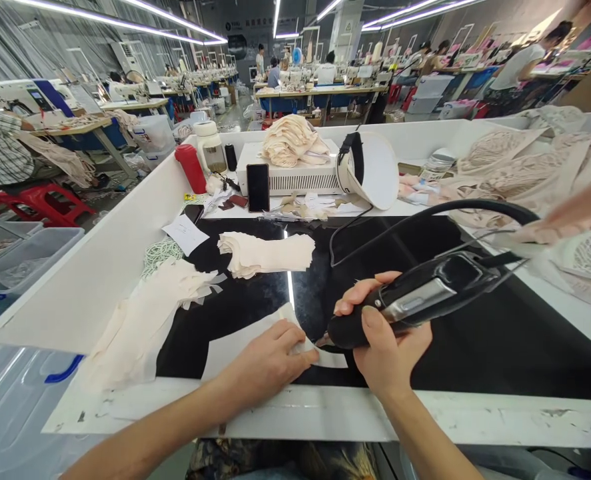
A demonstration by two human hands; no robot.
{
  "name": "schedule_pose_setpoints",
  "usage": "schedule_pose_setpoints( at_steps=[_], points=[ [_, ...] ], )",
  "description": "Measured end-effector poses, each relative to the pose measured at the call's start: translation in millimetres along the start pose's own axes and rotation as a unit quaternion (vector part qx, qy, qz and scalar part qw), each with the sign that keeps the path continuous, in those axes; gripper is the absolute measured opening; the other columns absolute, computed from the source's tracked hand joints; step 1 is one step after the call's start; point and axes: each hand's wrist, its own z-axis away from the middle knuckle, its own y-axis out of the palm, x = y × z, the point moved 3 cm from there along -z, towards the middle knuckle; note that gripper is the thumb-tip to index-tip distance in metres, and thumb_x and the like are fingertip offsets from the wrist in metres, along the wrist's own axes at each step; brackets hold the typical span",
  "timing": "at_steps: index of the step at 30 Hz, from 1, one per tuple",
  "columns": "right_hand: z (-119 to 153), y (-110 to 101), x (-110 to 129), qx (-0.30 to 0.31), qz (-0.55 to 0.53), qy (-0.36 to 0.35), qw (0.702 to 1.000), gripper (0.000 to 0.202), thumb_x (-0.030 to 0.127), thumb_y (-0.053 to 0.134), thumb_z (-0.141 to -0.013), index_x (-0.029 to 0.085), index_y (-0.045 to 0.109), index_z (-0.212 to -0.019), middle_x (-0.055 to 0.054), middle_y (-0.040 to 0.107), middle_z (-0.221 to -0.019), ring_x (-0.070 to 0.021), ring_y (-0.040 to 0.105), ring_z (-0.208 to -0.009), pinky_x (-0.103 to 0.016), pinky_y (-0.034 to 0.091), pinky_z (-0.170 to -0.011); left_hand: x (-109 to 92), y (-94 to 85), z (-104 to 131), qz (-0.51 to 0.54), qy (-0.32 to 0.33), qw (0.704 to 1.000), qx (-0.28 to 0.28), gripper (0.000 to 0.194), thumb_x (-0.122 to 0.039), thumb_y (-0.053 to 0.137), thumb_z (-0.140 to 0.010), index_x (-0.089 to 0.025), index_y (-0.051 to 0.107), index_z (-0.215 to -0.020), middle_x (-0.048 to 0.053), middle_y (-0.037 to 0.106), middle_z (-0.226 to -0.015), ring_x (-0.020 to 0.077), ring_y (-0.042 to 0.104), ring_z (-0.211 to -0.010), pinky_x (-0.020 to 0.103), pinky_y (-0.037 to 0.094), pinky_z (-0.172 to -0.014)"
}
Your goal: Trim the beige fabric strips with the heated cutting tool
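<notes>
My right hand (388,340) is wrapped round a black handheld tool (425,290), its metal tip pointing left and down at a pale fabric piece (240,343) on the black work surface (475,347). My left hand (275,353) presses on that fabric, fingertips close to the tip. The fingers are bent together; whether they pinch a folded edge is hidden. A small stack of cream pieces (270,253) lies beyond my hands. Another cream pile (140,320) is at the left.
A red bottle (190,168), a phone (258,187) and a white box (300,180) topped with fabric stand at the back. A white visor (375,170) leans there. Beige fabric (510,157) heaps at the right, near another person's blurred arm (575,210). A cord crosses the surface.
</notes>
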Motion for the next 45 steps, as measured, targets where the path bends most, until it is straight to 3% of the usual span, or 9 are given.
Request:
schedule_pose_setpoints(
  at_steps=[22, 25, 28, 34, 37, 40, 42, 43, 45],
  points=[
    [-4.9, 6.6, -13.3, -0.001, 0.007, 0.015, 1.0, 0.032, 0.03, 0.084, -0.088, 0.027, 0.064, -0.114, 0.003, 0.069, -0.085, -0.0129, 0.067, -0.067, -0.029, 0.061, -0.067, 0.2, 1.0, 2.2, 0.047, -0.042, 0.997, -0.033, 0.016, -0.018, 0.064, -0.107, -0.021, 0.073, -0.12, 0.01, 0.065, -0.113, 0.0236, 0.062, -0.105, 0.032, 0.059, -0.09],
    [-8.8, 2.0, -12.3, -0.019, 0.036, 0.004, 0.999, 0.035, 0.032, 0.086, -0.086, 0.025, 0.064, -0.113, 0.002, 0.071, -0.084, -0.0135, 0.069, -0.065, -0.029, 0.061, -0.065, 3.1, 2.1, 2.9, 0.057, -0.069, 0.996, -0.008, 0.026, -0.015, 0.07, -0.102, -0.022, 0.068, -0.127, 0.009, 0.068, -0.116, 0.0229, 0.066, -0.102, 0.031, 0.06, -0.088],
    [-14.6, -3.4, -9.6, -0.025, 0.08, -0.011, 0.996, 0.038, 0.033, 0.088, -0.082, 0.025, 0.065, -0.111, 0.002, 0.073, -0.084, -0.0147, 0.071, -0.066, -0.028, 0.062, -0.065, 12.2, 3.8, 0.5, 0.058, -0.065, 0.996, -0.029, 0.03, -0.008, 0.063, -0.102, -0.022, 0.066, -0.129, 0.008, 0.072, -0.118, 0.0209, 0.07, -0.101, 0.029, 0.061, -0.086],
    [-28.2, -20.8, -6.5, -0.001, 0.137, -0.023, 0.99, 0.043, 0.035, 0.087, -0.084, 0.025, 0.067, -0.121, -0.002, 0.077, -0.098, -0.0169, 0.073, -0.079, -0.029, 0.063, -0.069, 33.2, 7.2, -13.5, -0.001, -0.017, 0.999, -0.047, 0.013, -0.008, 0.07, -0.099, -0.02, 0.066, -0.1, 0.003, 0.072, -0.106, 0.0194, 0.07, -0.097, 0.032, 0.06, -0.093],
    [-28.5, -42.9, -4.7, -0.1, 0.169, -0.098, 0.976, 0.052, 0.035, 0.089, -0.082, 0.026, 0.066, -0.128, -0.005, 0.074, -0.115, -0.0183, 0.072, -0.096, -0.03, 0.063, -0.081, 39.9, 13.7, -17.0, -0.018, -0.005, 0.999, -0.028, 0.016, -0.01, 0.076, -0.097, -0.02, 0.064, -0.096, 0.001, 0.071, -0.105, 0.019, 0.07, -0.1, 0.032, 0.058, -0.101],
    [-13.0, -65.7, -0.5, -0.195, 0.178, -0.196, 0.944, 0.036, 0.031, 0.087, -0.085, 0.027, 0.071, -0.117, -0.002, 0.072, -0.104, -0.0185, 0.07, -0.093, -0.032, 0.061, -0.084, 42.1, 18.4, -17.7, -0.057, 0.018, 0.998, -0.027, 0.019, -0.006, 0.068, -0.099, -0.02, 0.06, -0.09, 0.001, 0.069, -0.099, 0.0196, 0.07, -0.095, 0.036, 0.055, -0.109],
    [-0.3, -74.2, -0.9, -0.157, 0.208, -0.185, 0.947, 0.013, 0.031, 0.08, -0.091, 0.028, 0.074, -0.102, -0.001, 0.07, -0.088, -0.0186, 0.068, -0.08, -0.03, 0.059, -0.074, 42.4, 16.7, -18.2, -0.068, 0.019, 0.997, -0.024, 0.022, -0.002, 0.057, -0.102, -0.02, 0.059, -0.09, 0.0, 0.068, -0.094, 0.0194, 0.069, -0.089, 0.039, 0.052, -0.112],
    [4.9, -75.7, -3.1, -0.102, 0.229, -0.151, 0.956, 0.005, 0.032, 0.075, -0.095, 0.027, 0.074, -0.094, 0.0, 0.068, -0.08, -0.018, 0.066, -0.073, -0.029, 0.058, -0.068, 42.9, 13.9, -18.6, -0.058, 0.01, 0.998, -0.02, 0.023, -0.001, 0.052, -0.103, -0.02, 0.059, -0.091, 0.0, 0.067, -0.092, 0.0187, 0.068, -0.085, 0.038, 0.053, -0.111],
    [13.4, -72.8, -9.7, 0.048, 0.26, -0.08, 0.961, 0.024, 0.036, 0.066, -0.101, 0.026, 0.073, -0.08, 0.0, 0.067, -0.07, -0.0169, 0.065, -0.063, -0.028, 0.054, -0.062, 45.8, 4.9, -19.7, -0.006, -0.033, 0.999, -0.016, 0.025, -0.004, 0.046, -0.105, -0.021, 0.058, -0.092, -0.002, 0.065, -0.088, 0.0168, 0.066, -0.077, 0.033, 0.055, -0.099]
  ],
)
